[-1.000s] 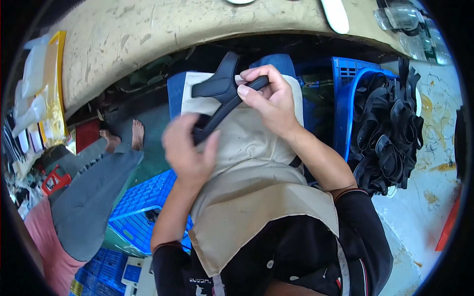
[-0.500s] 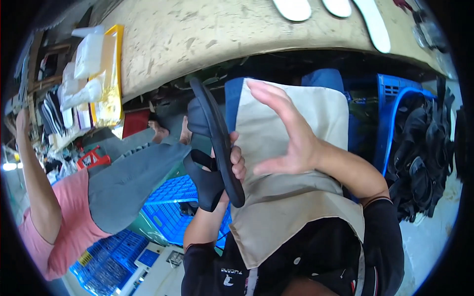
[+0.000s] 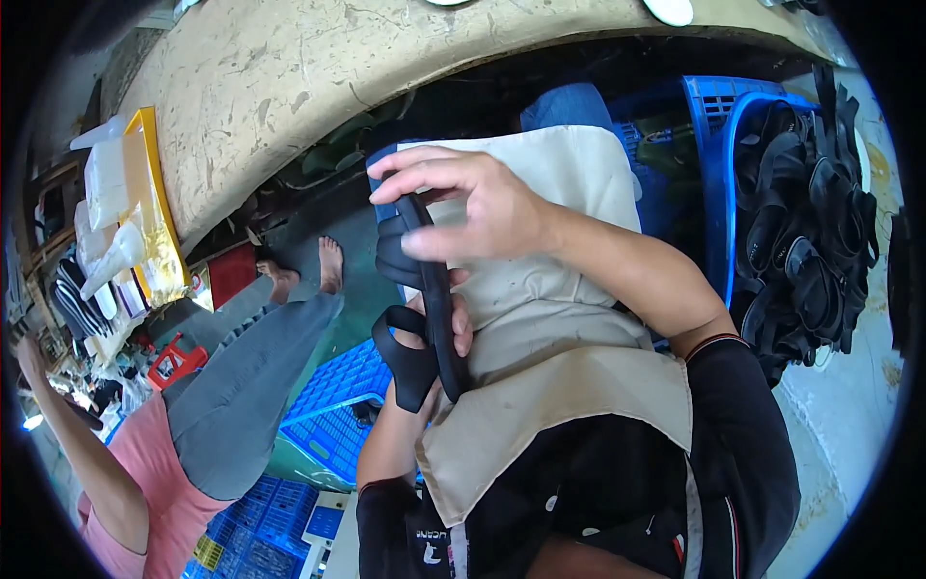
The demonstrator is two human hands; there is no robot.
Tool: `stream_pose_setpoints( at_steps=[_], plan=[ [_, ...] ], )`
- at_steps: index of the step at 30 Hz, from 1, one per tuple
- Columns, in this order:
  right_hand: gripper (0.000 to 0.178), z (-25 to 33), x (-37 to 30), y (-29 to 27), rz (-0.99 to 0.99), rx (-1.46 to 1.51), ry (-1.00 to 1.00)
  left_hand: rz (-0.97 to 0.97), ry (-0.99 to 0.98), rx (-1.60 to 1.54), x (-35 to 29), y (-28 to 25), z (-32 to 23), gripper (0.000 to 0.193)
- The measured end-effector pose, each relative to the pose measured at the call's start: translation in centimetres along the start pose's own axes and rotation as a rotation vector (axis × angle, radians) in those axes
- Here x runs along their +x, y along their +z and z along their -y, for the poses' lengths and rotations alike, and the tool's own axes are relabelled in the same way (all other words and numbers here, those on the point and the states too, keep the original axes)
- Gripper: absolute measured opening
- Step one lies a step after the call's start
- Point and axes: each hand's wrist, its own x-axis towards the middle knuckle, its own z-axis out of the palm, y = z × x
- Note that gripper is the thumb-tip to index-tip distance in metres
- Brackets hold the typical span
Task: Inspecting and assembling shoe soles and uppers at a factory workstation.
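A black sandal with a thick sole stands on edge over my lap, its toe pointing away from me. My left hand is closed round its middle; the fingertips show on the sole side, while the rest is partly hidden behind the sandal. The wide front strap and the looped heel strap face left. At the toe end, my right hand reaches over with fingers and thumb apart, the toe between them. Its thumb is smeared and overlaps the sandal; whether it presses on it I cannot tell.
A beige apron covers my lap. Ahead runs a worn workbench with white insoles at its far edge. A blue crate with black sandals stands at right. At left are another person and a yellow tray.
My right hand has moved left from over the apron to the sandal's toe. The sandal stays in my left hand. My view has shifted, with the bench's insoles now mostly out of it.
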Motion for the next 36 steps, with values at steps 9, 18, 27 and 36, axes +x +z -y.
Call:
stream_pose_setpoints(
  at_steps=[9, 18, 27, 36],
  plan=[
    [0.087, 0.7, -2.8, 3.6, -0.187, 0.258, 0.316, 0.033, -0.081, -0.196, 0.6, -0.4, 0.4, 0.075],
    [0.118, 6.2, -4.2, 5.2, 0.348, 0.254, 0.639, -0.393, 0.013, -0.207, -1.8, -4.7, 2.2, 0.067],
    [0.060, 0.1, -6.1, 4.2, 0.124, -0.269, 0.293, -0.462, 0.129, -0.644, -6.5, -23.5, -2.7, 0.041],
    [0.030, 1.5, -6.3, -0.6, -0.084, -0.213, 0.467, -0.474, -0.244, -1.518, 6.6, -27.0, 0.4, 0.045]
  ],
)
